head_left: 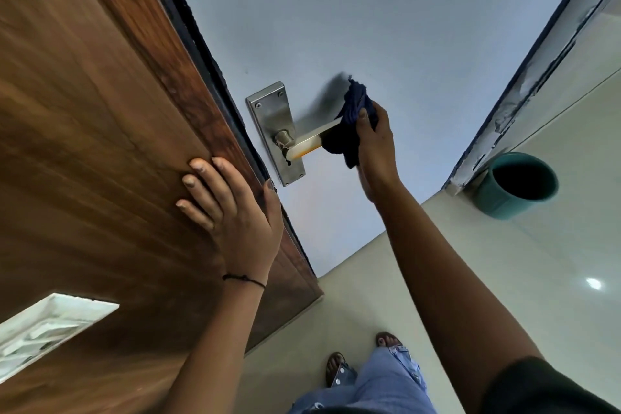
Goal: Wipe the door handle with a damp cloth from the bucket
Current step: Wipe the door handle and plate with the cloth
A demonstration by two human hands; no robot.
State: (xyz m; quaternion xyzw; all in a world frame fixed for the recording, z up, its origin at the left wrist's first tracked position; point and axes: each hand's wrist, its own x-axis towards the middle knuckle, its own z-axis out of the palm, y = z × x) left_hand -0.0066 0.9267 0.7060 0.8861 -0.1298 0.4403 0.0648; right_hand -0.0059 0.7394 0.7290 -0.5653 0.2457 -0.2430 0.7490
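Note:
A metal lever door handle (311, 141) on a steel backplate (274, 124) juts from the pale grey door face. My right hand (374, 141) is shut on a dark blue cloth (351, 126), which wraps the outer end of the lever. My left hand (223, 198) lies flat with spread fingers on the brown wooden door edge (100, 131), its thumb near the backplate's lower end. A teal bucket (519, 185) stands on the floor to the right, by the door frame; its inside looks dark.
The pale grey door (369, 27) fills the middle. A dark-trimmed frame (524, 77) runs along the right. Glossy light floor tiles (504, 279) lie below. My feet in sandals (337, 370) and blue jeans are at the bottom. A white vent (43, 329) sits low left.

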